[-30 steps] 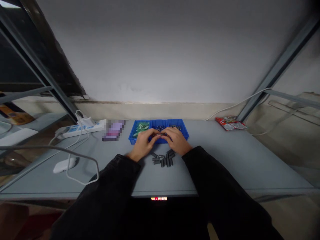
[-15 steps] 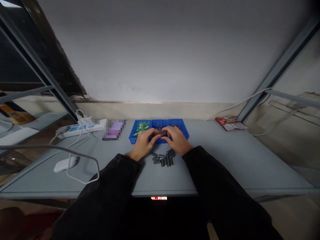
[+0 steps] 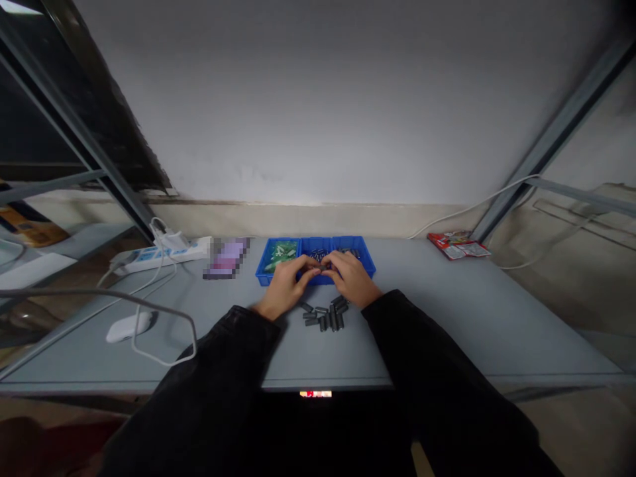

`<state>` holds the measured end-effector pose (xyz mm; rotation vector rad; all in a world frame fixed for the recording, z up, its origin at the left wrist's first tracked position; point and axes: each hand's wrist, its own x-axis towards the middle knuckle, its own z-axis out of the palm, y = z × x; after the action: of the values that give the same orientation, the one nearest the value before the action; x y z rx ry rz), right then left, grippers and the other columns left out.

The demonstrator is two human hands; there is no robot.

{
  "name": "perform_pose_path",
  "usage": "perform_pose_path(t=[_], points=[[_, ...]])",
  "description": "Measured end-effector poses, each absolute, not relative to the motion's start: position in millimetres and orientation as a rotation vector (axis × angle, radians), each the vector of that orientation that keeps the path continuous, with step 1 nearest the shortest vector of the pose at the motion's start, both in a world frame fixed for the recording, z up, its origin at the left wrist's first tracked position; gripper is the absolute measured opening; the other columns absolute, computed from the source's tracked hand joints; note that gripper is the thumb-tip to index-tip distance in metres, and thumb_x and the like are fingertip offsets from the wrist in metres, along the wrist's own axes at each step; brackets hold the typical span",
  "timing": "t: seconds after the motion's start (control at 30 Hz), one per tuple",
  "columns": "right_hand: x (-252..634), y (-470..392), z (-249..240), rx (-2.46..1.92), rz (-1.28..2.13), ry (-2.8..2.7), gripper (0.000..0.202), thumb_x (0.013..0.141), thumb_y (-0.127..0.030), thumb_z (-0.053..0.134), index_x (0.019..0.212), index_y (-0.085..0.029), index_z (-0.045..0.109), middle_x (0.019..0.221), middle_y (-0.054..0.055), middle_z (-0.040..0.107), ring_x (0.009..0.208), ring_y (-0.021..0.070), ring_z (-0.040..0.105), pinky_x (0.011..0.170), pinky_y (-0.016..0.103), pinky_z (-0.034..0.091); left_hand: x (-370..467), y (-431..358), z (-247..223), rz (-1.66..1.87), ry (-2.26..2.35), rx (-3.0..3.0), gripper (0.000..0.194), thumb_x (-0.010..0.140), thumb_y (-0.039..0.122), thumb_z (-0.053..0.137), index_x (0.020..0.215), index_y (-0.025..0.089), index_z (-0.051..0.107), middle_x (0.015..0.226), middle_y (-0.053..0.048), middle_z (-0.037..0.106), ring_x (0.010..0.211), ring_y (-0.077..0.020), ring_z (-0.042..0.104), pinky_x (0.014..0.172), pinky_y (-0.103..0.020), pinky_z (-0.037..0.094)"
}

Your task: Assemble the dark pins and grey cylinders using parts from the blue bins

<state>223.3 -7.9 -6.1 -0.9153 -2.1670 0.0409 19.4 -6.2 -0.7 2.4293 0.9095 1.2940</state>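
Currently fine two-handed handling, apparently: left hand [image 3: 288, 281] and right hand [image 3: 352, 279] both pinch a small dark piece [image 3: 322, 267] at their meeting fingertips, by the front edge of the blue bins [image 3: 263, 279]. Dark cylinders [image 3: 334, 320] lie loose on the table [image 3: 437, 324], nearer the body. Next move probably calls for steady fingertip alignment; piece details too small to tell.

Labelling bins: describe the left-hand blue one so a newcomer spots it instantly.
Find the grey table, then three blue bins side by side near the wall. Yours is the left bin, toward the power strip. Green contents show inside it, unlike in its two neighbours.
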Motion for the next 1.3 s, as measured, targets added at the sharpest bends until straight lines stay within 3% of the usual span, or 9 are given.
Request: perform_pose_path(t=[0.17,0.37,0.53,0.77,0.9,1.07,1.3], points=[[223.1,-6.9,-5.6,-0.893,0.04,-2.192,0.019,0.104,-0.02,0.046,0.1,-0.019,0.065,0.101,0.007,0.071,0.093,0.0212,0.062,0.084,0.036,0.038,19.2,-7.0,0.3,1.304,0.923,2.426,0.01,0.099,0.028,0.063,0.102,0.019,0.068,0.087,-0.002,0.074,0.077,-0.0157,0.069,0.073,-0.027,0.054],[223.9,-10.3,-2.4,-0.911,0.064,-2.137,0.01,0.102,-0.026,0.055,0.105,-0.02,0.063,0.1,0.006,0.071,0.093,0.0217,0.062,0.084,0.035,0.038,18.7,-5.8,-0.2,1.323,0.925,2.416,0.01,0.098,0.027,0.063,0.101,0.019,0.067,0.088,-0.003,0.074,0.078,-0.0161,0.069,0.075,-0.029,0.055],[223.1,-7.7,-4.8,-0.877,0.053,-2.164,0.018,0.105,-0.021,0.045,0.098,-0.02,0.062,0.099,0.005,0.07,0.091,0.0211,0.062,0.083,0.036,0.037,19.7,-6.5,0.1,1.296,0.898,2.413,0.01,0.098,0.027,0.064,0.101,0.018,0.067,0.089,-0.003,0.074,0.079,-0.0159,0.07,0.076,-0.028,0.055],[231.2,-3.8,2.1,-0.961,0.068,-1.931,0.017,0.103,-0.024,0.048,0.096,-0.022,0.063,0.097,0.006,0.071,0.091,0.0226,0.062,0.084,0.037,0.041,16.9,-7.0,5.2,1.359,0.948,2.353,0.01,0.097,0.025,0.063,0.098,0.018,0.069,0.087,-0.003,0.075,0.074,-0.0156,0.069,0.071,-0.028,0.054],[251.0,6.5,2.6,-1.152,0.068,-1.564,0.01,0.095,-0.024,0.056,0.101,-0.021,0.063,0.092,0.007,0.071,0.082,0.0237,0.063,0.087,0.04,0.042,12.5,-7.4,7.6,1.047,0.905,2.45,0.013,0.097,0.026,0.061,0.094,0.018,0.07,0.074,-0.001,0.07,0.061,-0.0135,0.063,0.062,-0.026,0.049],[269.0,16.4,-4.7,-1.518,-0.013,-1.574,0.011,0.088,-0.018,0.06,0.095,-0.022,0.067,0.087,0.004,0.072,0.09,0.0249,0.061,0.092,0.043,0.028,4.9,-18.0,10.3,0.488,0.95,2.62,0.022,0.099,0.031,0.055,0.099,0.018,0.073,0.062,0.0,0.063,0.053,-0.013,0.055,0.057,-0.026,0.041],[268.6,18.4,-10.9,-1.666,0.045,-1.684,0.008,0.085,-0.017,0.065,0.088,-0.022,0.071,0.085,0.005,0.074,0.101,0.028,0.059,0.087,0.041,0.024,-17.9,-28.8,8.9,0.358,1.114,2.549,0.025,0.098,0.035,0.056,0.107,0.02,0.073,0.069,-0.001,0.067,0.062,-0.0161,0.061,0.061,-0.027,0.04]])
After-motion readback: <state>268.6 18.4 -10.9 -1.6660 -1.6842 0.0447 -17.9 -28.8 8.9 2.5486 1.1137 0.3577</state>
